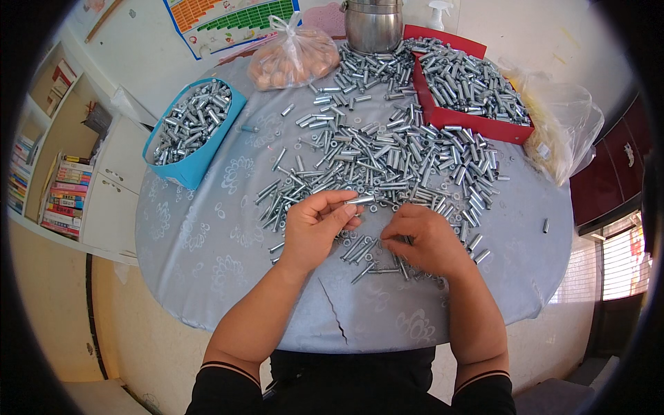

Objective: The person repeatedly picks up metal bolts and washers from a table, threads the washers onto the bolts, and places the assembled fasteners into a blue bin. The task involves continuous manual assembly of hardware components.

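My left hand (319, 225) pinches a shiny metal sleeve anchor (363, 200) between thumb and fingers, lying nearly level above the pile. To its right, my right hand (423, 238) reaches down among loose bolts and nuts with its fingers curled inward. Whatever those fingertips hold, if anything, is hidden beneath the hand. Several long thin bolts (361, 249) lie between and just in front of the hands. Behind them spreads a large heap of metal sleeves (398, 155), mixed with bolts, washers and nuts.
At the left stands a blue bin (185, 173) full of anchors. A red box (470, 123), heaped with metal parts, is at the back right beside a clear plastic bag (564, 124). Farther back are a tied bag of round brownish items (294, 59) and a steel pot (373, 28).
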`<act>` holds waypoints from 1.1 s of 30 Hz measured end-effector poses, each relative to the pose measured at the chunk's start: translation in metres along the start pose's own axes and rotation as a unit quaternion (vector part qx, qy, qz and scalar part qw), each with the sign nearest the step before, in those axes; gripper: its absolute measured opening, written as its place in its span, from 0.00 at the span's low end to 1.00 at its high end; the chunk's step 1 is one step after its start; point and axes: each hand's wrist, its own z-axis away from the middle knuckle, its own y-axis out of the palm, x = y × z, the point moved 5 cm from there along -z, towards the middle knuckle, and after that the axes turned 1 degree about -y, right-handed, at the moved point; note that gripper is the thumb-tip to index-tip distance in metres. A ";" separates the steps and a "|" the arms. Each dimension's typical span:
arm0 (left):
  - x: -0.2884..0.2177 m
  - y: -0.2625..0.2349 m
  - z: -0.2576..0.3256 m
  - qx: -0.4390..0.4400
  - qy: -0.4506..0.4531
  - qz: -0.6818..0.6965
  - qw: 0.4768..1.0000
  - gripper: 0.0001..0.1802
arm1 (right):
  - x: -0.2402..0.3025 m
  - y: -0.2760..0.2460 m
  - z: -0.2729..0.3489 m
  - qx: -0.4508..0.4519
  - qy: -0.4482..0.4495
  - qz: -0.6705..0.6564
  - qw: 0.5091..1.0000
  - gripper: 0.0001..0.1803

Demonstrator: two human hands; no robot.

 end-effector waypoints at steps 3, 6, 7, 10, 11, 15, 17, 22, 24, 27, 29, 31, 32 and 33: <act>-0.001 0.001 0.000 0.001 0.005 -0.001 1.000 0.12 | 0.002 0.006 0.002 0.038 0.009 0.053 0.998 0.06; -0.001 0.002 0.000 0.003 0.005 -0.003 1.000 0.12 | 0.005 0.009 0.003 0.033 0.001 0.086 0.996 0.05; 0.000 0.002 0.000 0.003 0.006 -0.006 1.000 0.12 | 0.004 0.010 0.004 0.033 -0.003 0.091 0.995 0.05; -0.001 0.004 0.000 0.003 0.000 -0.012 1.000 0.12 | 0.006 0.010 0.005 0.030 0.001 0.095 0.995 0.05; -0.002 0.003 0.001 0.001 -0.004 -0.015 1.000 0.12 | 0.006 0.010 0.005 0.030 0.004 0.093 0.995 0.05; 0.001 0.001 0.001 0.005 -0.001 -0.013 1.000 0.12 | -0.003 -0.002 0.002 -0.050 0.109 -0.049 0.992 0.05; 0.001 0.003 0.001 0.011 0.000 -0.009 1.000 0.12 | -0.016 -0.006 0.006 -0.152 0.210 -0.131 0.957 0.05; 0.003 0.005 0.001 0.029 -0.010 -0.006 0.999 0.12 | -0.025 -0.002 0.007 -0.208 0.253 -0.330 0.885 0.06; 0.004 0.005 0.002 0.032 -0.008 -0.010 0.999 0.12 | -0.020 0.001 0.006 -0.198 0.247 -0.338 0.886 0.06; 0.004 0.006 0.002 0.037 -0.010 -0.010 0.999 0.12 | -0.020 0.006 0.006 -0.174 0.235 -0.332 0.897 0.07; 0.004 0.007 0.003 0.037 -0.013 -0.009 0.999 0.13 | -0.020 0.007 0.007 -0.175 0.235 -0.342 0.893 0.08; 0.003 0.008 0.003 0.043 -0.016 -0.014 0.999 0.13 | -0.021 0.007 0.007 -0.175 0.231 -0.354 0.889 0.08; 0.003 0.008 0.003 0.045 -0.017 -0.017 0.999 0.13 | -0.023 0.008 0.007 -0.174 0.227 -0.360 0.888 0.08; 0.003 0.008 0.003 0.046 -0.020 -0.014 0.999 0.13 | -0.024 0.008 0.007 -0.172 0.222 -0.367 0.887 0.08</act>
